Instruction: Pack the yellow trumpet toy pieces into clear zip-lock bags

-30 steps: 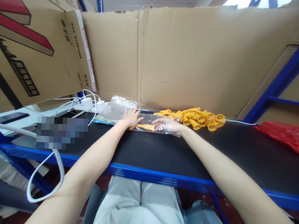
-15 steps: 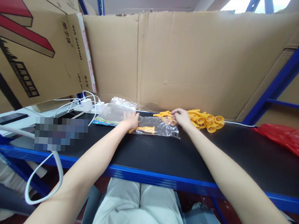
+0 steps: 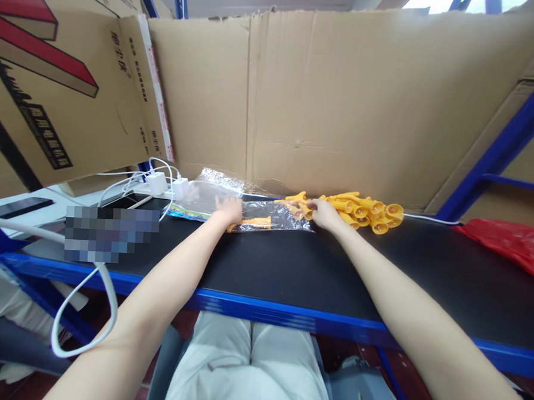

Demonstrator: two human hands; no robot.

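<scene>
A clear plastic bag [image 3: 288, 224] lies flat on the black tabletop with one orange-yellow plastic piece [image 3: 255, 222] inside it, a tube with a flared end. My left hand [image 3: 229, 212] rests on the bag's left part, its fingers curled in on the film beside that piece. At the bag's right end, my right hand [image 3: 325, 215] has its fingertips drawn together; whether they grip film or a yellow piece is hidden. Just behind and right of it lies a pile of yellow horn-shaped plastic pieces [image 3: 376, 214], several with round cup ends facing me.
More clear bags with a coloured strip [image 3: 188, 212] lie left of my left hand. White chargers [image 3: 157, 183] and cables stand further left. A tall cardboard sheet [image 3: 343, 108] closes off the back. Red plastic [image 3: 502, 242] lies at right; a blue frame edge [image 3: 279, 316] runs along the front.
My left hand's spread fingers have curled in, and it has moved slightly left along with the bag. My right hand's fingertips have lowered and come together at the bag's right end.
</scene>
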